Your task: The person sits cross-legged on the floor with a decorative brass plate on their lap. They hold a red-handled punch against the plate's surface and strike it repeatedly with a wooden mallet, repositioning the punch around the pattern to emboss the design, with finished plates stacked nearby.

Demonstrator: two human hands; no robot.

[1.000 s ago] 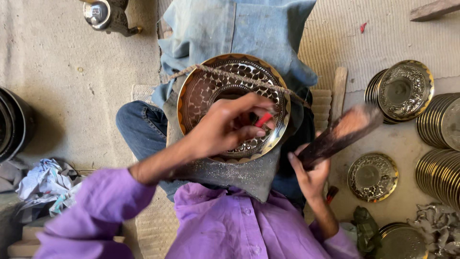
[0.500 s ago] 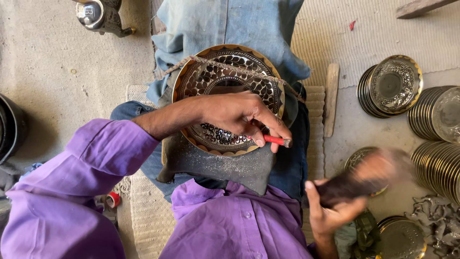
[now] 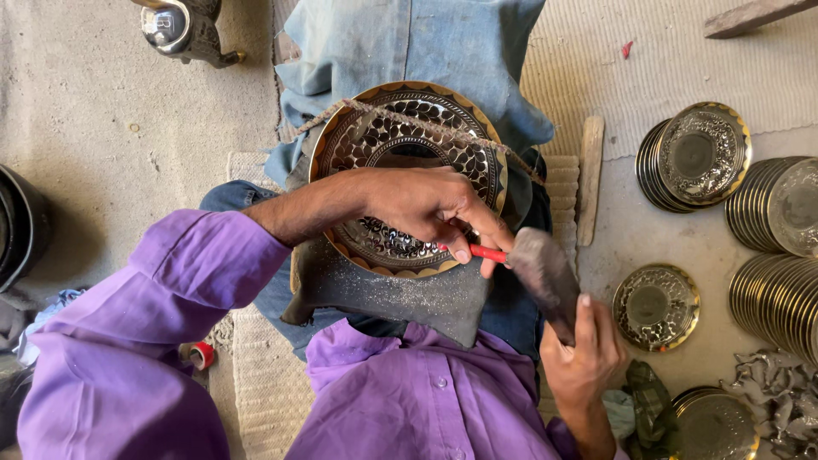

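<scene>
Floor: bare concrete (image 3: 94, 162) with a woven mat (image 3: 682, 60) at top right; person sits on it, purple sleeves, denim over the lap.
Plate stacks: embossed metal plates piled at right (image 3: 694, 158), one small plate (image 3: 656, 307) lying alone, well apart from the work.
Large plate: round brass-coloured plate (image 3: 409, 136) on the lap, tilted toward the camera, leaf pattern punched all over, dark centre, gold scalloped rim; a cord (image 3: 426, 123) crosses its upper part.
Pad: dark grey slab (image 3: 392, 294) under the plate's lower edge, dusted with metal filings.
Hammer: dark head (image 3: 544, 273), blurred; long axis runs from lower right up to upper left, head end touching or just beside the punch tip.
Punch: thin red tool (image 3: 487, 253), long axis near horizontal, one end toward the plate's lower right rim.
Left hand (image 3: 426, 209): fingers pinched around the punch, palm over the plate.
Right hand (image 3: 584, 349): closed around the hammer handle.
</scene>
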